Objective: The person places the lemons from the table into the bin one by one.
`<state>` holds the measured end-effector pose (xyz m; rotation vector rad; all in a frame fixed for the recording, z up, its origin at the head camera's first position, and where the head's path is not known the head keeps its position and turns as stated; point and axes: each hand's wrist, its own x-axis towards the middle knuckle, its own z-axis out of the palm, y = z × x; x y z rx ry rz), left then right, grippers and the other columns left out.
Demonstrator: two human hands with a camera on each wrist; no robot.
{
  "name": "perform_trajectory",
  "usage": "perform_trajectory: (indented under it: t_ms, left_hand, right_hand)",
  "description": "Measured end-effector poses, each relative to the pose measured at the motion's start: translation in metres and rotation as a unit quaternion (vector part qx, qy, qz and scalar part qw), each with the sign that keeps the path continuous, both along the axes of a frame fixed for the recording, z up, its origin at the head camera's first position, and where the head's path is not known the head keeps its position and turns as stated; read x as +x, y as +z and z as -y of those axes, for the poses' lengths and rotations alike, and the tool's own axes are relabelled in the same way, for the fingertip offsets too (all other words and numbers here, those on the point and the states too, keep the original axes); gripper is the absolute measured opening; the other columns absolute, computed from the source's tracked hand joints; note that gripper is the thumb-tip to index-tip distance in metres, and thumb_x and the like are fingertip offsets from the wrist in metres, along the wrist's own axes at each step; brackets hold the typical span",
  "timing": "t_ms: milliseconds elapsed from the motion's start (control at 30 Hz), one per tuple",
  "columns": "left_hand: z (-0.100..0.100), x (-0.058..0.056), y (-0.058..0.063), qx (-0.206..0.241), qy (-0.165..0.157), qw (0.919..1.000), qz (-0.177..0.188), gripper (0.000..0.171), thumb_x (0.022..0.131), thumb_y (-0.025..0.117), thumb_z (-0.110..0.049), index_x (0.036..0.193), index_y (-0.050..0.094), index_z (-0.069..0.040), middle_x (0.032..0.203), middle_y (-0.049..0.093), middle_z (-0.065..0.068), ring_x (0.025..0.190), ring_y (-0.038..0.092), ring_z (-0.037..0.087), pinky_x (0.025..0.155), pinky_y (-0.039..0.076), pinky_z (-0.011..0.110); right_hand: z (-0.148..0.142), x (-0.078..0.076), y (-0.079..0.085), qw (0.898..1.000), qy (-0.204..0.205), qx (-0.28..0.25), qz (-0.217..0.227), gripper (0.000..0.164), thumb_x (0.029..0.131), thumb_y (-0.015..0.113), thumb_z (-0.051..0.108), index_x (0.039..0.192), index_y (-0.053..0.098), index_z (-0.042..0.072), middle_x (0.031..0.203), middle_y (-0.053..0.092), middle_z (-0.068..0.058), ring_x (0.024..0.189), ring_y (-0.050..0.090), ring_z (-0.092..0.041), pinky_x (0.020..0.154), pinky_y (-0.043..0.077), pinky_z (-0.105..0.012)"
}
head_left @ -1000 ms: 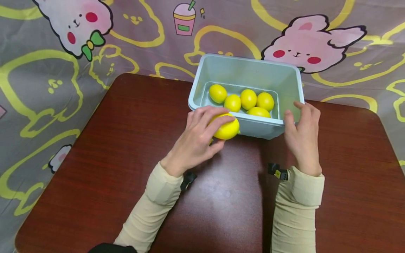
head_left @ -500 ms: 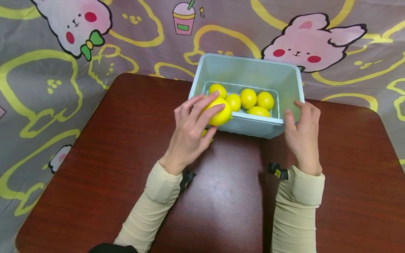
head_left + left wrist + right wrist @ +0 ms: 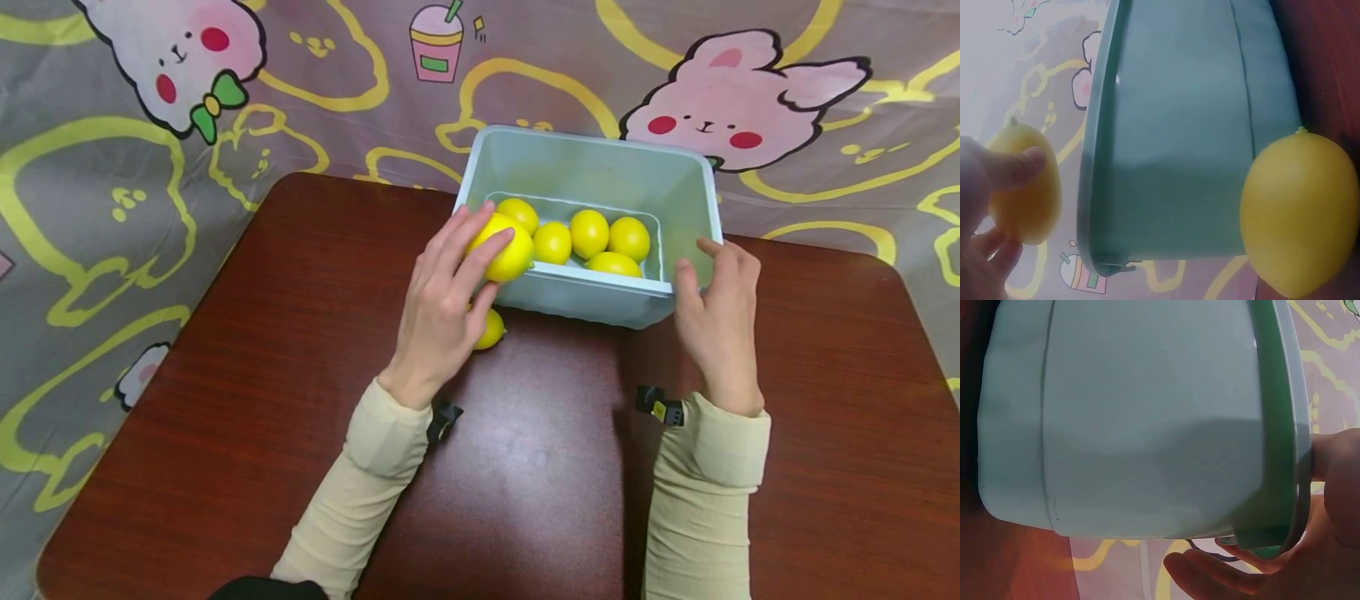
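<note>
A whole yellow lemon [image 3: 507,250] is held by my left hand [image 3: 438,304], thumb and fingers round it, above the near left corner of a light blue-green plastic bin [image 3: 585,305]. Just below that hand, a second lemon [image 3: 491,330] lies on the table in front of the bin, partly hidden by the hand. The left wrist view shows both, the held lemon [image 3: 1029,200] beyond the bin's rim and the table lemon [image 3: 1300,212] beside its wall. At the bin's near right corner, my right hand [image 3: 720,325] grips the rim, thumb and fingers round the edge.
Several lemons [image 3: 589,235] lie on the floor of the bin. It stands at the back of a dark reddish-brown wooden table [image 3: 225,375], against a grey-pink cloth [image 3: 315,125] printed with cartoon rabbits.
My left hand has moved left and slightly up with its lemon, from the bin's front wall to its left corner. The lemon on the table now shows more. My right hand stays put.
</note>
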<state>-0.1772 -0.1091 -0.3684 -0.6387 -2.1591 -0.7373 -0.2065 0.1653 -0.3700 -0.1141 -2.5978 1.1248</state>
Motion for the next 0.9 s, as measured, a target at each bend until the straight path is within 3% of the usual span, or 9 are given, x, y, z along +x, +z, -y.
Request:
perform_trajectory:
  t_ms: [167,467,900]
  left_hand:
    - [0.0,-0.002,-0.001,0.0,0.0,0.9999,0.017,0.044,0.087,0.067,-0.001,0.13,0.058,-0.007,0.145,0.048,0.014,0.139,0.038,0.031,0.111,0.035,0.04]
    - [0.003,-0.003,-0.005,-0.006,0.011,0.9989,0.046,0.047,0.087,0.068,-0.003,0.132,0.057,-0.009,0.146,0.046,0.012,0.14,0.036,0.03,0.113,0.034,0.041]
    - [-0.005,-0.013,0.002,-0.004,0.009,0.9981,0.06,0.048,0.086,0.07,-0.002,0.131,0.057,-0.007,0.146,0.046,0.014,0.14,0.037,0.032,0.117,0.029,0.037]
  right_hand:
    - [-0.002,-0.001,0.0,1.0,0.001,0.0,-0.004,0.048,0.099,0.041,0.022,0.139,0.044,-0.003,0.144,0.033,-0.026,0.12,0.043,-0.043,0.103,0.032,-0.053]
    - [-0.002,0.0,-0.001,1.0,0.008,-0.006,0.001,0.048,0.099,0.041,0.023,0.14,0.043,-0.002,0.145,0.032,-0.025,0.123,0.042,-0.042,0.104,0.032,-0.053]
    - [-0.002,0.001,0.001,1.0,0.012,-0.011,0.002,0.048,0.1,0.041,0.023,0.14,0.043,-0.001,0.146,0.032,-0.023,0.122,0.043,-0.041,0.101,0.035,-0.051]
